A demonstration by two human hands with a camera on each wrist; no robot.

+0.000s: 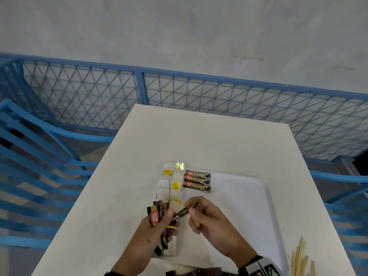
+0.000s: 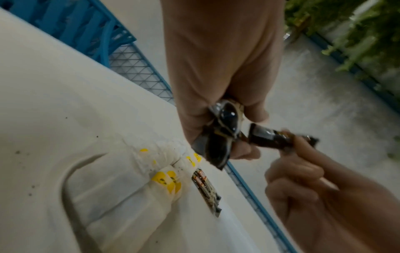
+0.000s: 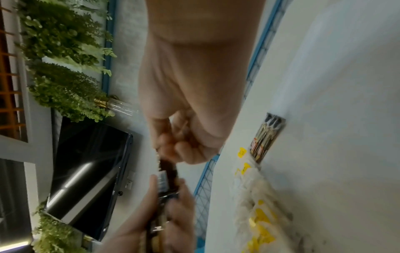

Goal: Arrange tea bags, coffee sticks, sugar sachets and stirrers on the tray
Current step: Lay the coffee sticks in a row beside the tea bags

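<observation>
My left hand [image 1: 159,224] grips a bundle of dark coffee sticks [image 1: 156,216] above the tray's near left part; the bundle's ends [image 2: 220,137] poke out below its fingers. My right hand [image 1: 201,214] pinches one coffee stick [image 1: 187,210] and holds it slanted beside that bundle; the same stick [image 2: 270,138] shows between thumb and fingers. Three coffee sticks [image 1: 197,181] lie side by side on the white tray [image 1: 249,196]. Two columns of white tea bags with yellow tags [image 1: 171,182] lie along the tray's left side.
Wooden stirrers [image 1: 300,257] fan out at the near right corner of the white table [image 1: 199,136]. More dark sachets [image 1: 199,271] lie at the near edge. A blue mesh fence [image 1: 139,86] and blue chairs [image 1: 29,156] stand behind and left.
</observation>
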